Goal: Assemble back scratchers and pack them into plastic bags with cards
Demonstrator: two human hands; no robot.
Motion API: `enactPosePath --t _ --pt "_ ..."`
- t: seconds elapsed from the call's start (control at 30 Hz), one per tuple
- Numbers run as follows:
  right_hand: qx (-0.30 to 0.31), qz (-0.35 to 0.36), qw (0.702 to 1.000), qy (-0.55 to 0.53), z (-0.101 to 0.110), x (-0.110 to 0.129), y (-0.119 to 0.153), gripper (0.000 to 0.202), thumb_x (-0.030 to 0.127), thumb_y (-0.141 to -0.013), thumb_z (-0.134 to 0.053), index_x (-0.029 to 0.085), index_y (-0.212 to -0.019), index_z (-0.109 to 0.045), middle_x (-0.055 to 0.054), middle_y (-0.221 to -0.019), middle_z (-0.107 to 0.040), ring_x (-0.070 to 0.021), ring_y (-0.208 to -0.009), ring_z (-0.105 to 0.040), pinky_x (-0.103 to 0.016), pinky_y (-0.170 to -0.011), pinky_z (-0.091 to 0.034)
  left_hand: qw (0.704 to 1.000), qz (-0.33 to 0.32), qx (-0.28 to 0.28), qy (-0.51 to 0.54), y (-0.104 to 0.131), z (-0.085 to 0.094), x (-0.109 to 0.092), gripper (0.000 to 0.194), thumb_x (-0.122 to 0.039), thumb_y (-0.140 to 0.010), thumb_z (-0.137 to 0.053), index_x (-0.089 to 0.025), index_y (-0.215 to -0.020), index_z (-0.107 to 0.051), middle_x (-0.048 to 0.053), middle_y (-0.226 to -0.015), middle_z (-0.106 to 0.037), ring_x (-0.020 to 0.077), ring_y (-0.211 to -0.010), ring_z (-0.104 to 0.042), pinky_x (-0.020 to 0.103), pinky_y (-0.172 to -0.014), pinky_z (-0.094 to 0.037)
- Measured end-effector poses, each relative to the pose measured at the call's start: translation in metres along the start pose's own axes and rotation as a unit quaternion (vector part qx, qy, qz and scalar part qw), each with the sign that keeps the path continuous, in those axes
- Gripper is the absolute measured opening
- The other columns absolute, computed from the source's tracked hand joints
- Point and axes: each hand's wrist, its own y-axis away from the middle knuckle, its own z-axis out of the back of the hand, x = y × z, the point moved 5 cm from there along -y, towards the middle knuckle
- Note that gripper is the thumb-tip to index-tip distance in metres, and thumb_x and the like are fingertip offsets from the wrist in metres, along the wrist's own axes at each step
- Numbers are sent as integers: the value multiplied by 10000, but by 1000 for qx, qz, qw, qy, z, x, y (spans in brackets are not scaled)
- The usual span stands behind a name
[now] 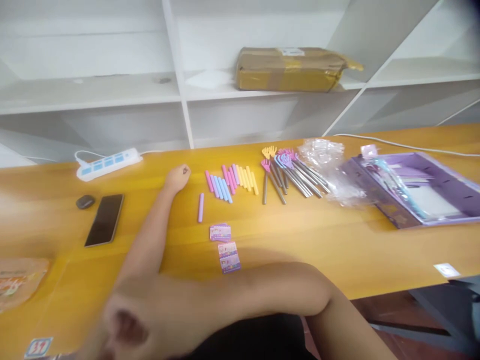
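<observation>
My left hand (178,178) is closed in a fist on the wooden table, just left of the coloured sticks. Nothing shows in it. My right forearm crosses in front of my body, and my right hand (138,317) is over my left forearm. It is blurred, its fingers curled round a dark hollow with nothing visible inside. Near my left fist lie a single purple stick (201,207), pink sticks (230,180), blue sticks (221,188) and yellow sticks (247,179). Small printed cards (228,256) lie closer to me.
Metal rods with coloured hand-shaped heads (296,172) lie beside clear plastic bags (326,160). At right stands a purple box (403,215). A phone (105,220), a dark mouse-like object (85,201) and a power strip (109,164) are at left. A taped carton (288,70) sits on the shelf.
</observation>
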Motion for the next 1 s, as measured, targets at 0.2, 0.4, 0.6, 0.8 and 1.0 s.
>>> enactPosePath --t 0.2,0.4,0.6,0.8,1.0 --pt "-312 -133 931 133 179 -71 102 117 219 -848 -664 188 -917 -574 3 -832 -653 -102 -704 -590 -224 -670 -482 986 -50 156 -27 22 6 -35 504 -698 -873 -584 -226 -716 -666 91 -834 -759 271 -756 -686 339 -702 -479" --pt "-510 -309 692 407 314 -117 267 91 202 -842 -621 191 -897 -550 -40 -820 -609 -163 -721 -555 -307 -735 -473 976 -78 173 -107 71 -1 -54 510 -676 -936 -478 -220 -805 -665 145 -909 -737 317 -802 -696 388 -725 -474" --pt "-534 -354 588 494 317 -136 344 215 307 -933 -540 152 -1015 -664 -152 -1083 -649 -224 -899 -594 -375 -872 -482 991 -117 -3 -70 99 -16 -39 307 -455 -1007 -440 -261 -788 -533 96 -911 -664 288 -879 -651 416 -786 -483" --pt "-431 -460 597 497 319 -163 356 362 436 -971 -561 136 -1003 -762 -161 -1058 -640 -260 -943 -589 -386 -898 -475 991 -134 -4 4 93 -22 -40 262 -459 -963 -545 -267 -795 -485 43 -874 -643 262 -838 -646 395 -736 -481" --pt "-425 -477 595 488 320 -171 362 383 441 -1002 -536 153 -1042 -785 -134 -1056 -650 -217 -863 -591 -355 -860 -473 988 -153 -6 -2 96 -25 -45 164 -344 -866 -618 -262 -792 -498 38 -856 -645 266 -849 -639 399 -766 -488"
